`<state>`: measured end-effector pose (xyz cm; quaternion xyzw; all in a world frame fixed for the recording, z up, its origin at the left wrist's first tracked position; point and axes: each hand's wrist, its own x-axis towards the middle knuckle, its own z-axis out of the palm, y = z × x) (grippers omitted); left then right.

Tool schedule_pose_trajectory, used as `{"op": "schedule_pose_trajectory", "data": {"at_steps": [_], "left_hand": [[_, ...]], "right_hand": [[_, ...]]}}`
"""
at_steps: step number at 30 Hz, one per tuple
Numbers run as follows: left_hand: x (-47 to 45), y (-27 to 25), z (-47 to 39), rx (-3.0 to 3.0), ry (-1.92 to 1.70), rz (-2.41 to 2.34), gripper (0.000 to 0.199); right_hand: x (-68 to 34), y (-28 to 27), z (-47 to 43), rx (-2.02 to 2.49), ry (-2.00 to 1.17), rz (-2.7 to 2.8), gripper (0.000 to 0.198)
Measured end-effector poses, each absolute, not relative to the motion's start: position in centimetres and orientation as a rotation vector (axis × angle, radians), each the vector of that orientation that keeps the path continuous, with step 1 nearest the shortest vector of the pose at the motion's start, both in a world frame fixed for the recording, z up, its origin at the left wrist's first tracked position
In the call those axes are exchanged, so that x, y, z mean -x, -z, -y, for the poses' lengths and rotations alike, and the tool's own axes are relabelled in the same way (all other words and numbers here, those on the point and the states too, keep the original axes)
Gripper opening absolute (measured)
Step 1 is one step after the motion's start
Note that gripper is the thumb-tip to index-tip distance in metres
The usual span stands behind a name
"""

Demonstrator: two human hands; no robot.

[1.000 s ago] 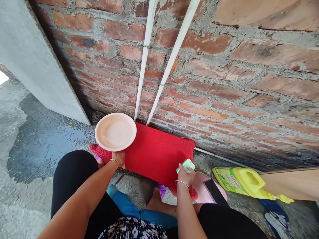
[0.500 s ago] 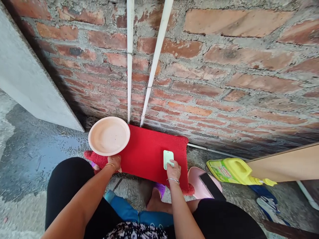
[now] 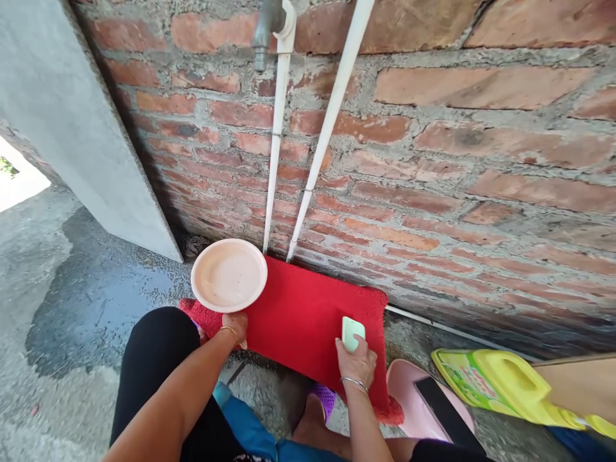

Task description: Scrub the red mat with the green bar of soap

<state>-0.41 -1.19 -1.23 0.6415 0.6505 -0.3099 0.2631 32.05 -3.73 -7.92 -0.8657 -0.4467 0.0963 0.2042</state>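
Observation:
A red mat (image 3: 298,321) with a shaggy edge lies spread out, smooth side up, at the foot of the wall. On its right part my right hand (image 3: 357,362) is closed round a pale green block (image 3: 353,332) shaped like the back of a scrub brush; its underside is hidden. My left hand (image 3: 235,326) is at the mat's near edge, just under the rim of a pale pink basin (image 3: 229,276). The basin hides most of the left fingers, so I cannot tell what they grip. The basin stands over the mat's left end.
White pipes (image 3: 315,160) run down the brick wall (image 3: 409,173), with a tap (image 3: 261,38) high up. A grey slab (image 3: 96,128) leans at left beside wet floor (image 3: 110,308). At right are a pink stool-like object (image 3: 409,391), a black phone-like slab (image 3: 445,414) and a yellow jug (image 3: 495,378).
The view has tilted up and left, bringing the tap into sight. My right hand and the green block have moved slightly nearer me on the mat. My left hand stays by the basin.

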Motion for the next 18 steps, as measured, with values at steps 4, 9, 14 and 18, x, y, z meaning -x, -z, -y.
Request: {"op": "schedule_pose_trajectory", "data": {"at_steps": [4, 9, 14, 18], "left_hand": [[0.7, 1.7, 1.2, -1.760, 0.820, -1.740, 0.056], [0.7, 1.3, 1.4, -1.715, 0.779, -1.775, 0.064], [0.8, 0.7, 1.6, -1.664, 0.709, -1.822, 0.064], [0.8, 0.7, 1.6, -1.665, 0.724, -1.786, 0.060]], "right_hand": [[-32.1, 8.1, 3.3, 2.319, -0.157, 1.017, 0.059], [-23.4, 7.8, 5.2, 1.869, -0.327, 1.862, 0.044], [-22.4, 7.9, 6.3, 1.869, -0.307, 2.163, 0.042], [-31.6, 8.1, 5.3, 2.424, -0.123, 1.383, 0.045]]}}
